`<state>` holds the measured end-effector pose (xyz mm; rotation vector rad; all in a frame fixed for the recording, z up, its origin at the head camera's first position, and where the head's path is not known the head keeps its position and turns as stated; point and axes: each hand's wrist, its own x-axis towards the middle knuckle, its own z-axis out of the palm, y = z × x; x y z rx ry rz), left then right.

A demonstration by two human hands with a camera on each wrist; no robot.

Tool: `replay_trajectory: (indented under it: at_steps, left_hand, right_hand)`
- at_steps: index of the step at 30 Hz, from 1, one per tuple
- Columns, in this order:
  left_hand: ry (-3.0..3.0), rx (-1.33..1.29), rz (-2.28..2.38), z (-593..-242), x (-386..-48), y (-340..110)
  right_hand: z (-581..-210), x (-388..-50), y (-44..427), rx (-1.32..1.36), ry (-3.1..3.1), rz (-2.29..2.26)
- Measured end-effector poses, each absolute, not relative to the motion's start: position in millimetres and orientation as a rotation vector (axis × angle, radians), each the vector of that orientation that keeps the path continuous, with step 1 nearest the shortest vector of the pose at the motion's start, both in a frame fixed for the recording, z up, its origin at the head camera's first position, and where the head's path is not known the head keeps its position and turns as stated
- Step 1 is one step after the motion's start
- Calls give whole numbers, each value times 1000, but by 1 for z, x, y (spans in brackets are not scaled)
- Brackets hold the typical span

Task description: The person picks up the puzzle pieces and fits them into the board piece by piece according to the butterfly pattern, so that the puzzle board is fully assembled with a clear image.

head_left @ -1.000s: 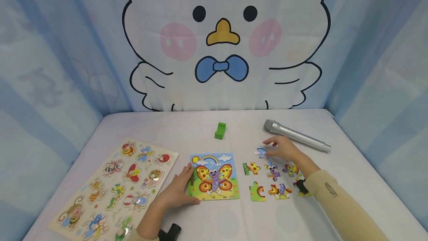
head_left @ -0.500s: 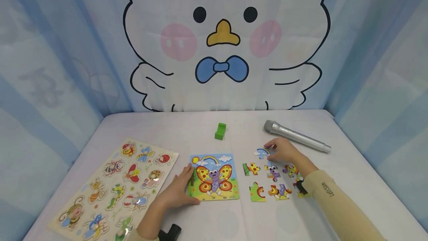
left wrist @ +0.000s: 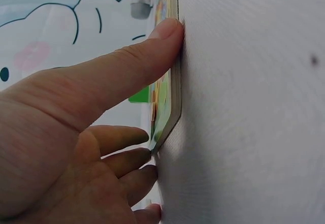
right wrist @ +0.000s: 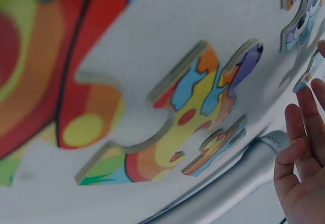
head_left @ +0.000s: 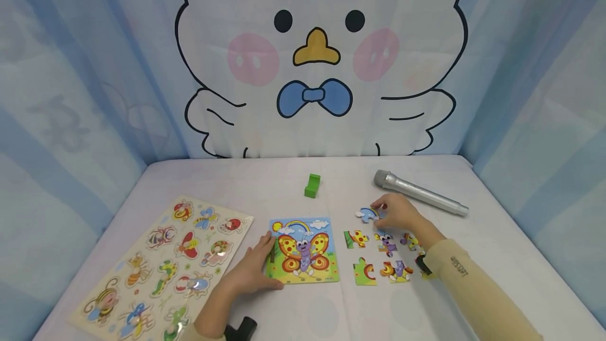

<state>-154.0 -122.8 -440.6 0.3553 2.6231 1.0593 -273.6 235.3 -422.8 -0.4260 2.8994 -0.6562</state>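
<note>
My left hand (head_left: 251,270) rests at the near left corner of a butterfly picture board (head_left: 303,272). Its thumb touches the near edge and its extended fingers lie along the left side; the left wrist view shows the thumb (left wrist: 147,56) against the board's rim. Over on the right, my right hand (head_left: 400,212) pinches a rainbow-and-cloud jigsaw piece (head_left: 366,215) by its right end, partly hidden behind the fingers. Nearer me lie several loose butterfly jigsaw pieces (head_left: 364,272), with a purple face piece (head_left: 385,245) among them. My right wrist covers part of the rightmost ones.
A silver microphone (head_left: 421,192) lies just beyond my right hand. Towards the back stands a small green block (head_left: 312,186). A large insect puzzle board (head_left: 189,267) slants across the left side, partly under my left forearm. Curtains surround the white table (head_left: 265,178).
The rainbow piece has shifted slightly left and away from me with my right hand, and now sits tilted. My left hand and the picture board have stayed put.
</note>
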Motion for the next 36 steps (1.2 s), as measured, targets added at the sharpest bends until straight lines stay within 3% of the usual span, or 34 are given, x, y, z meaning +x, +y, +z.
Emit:
replay_trajectory:
  at_steps: [36]
  left_hand:
    - [2630, 328, 1046, -442, -154, -122]
  right_hand:
    - [-419, -257, 105, -854, 2734, -718]
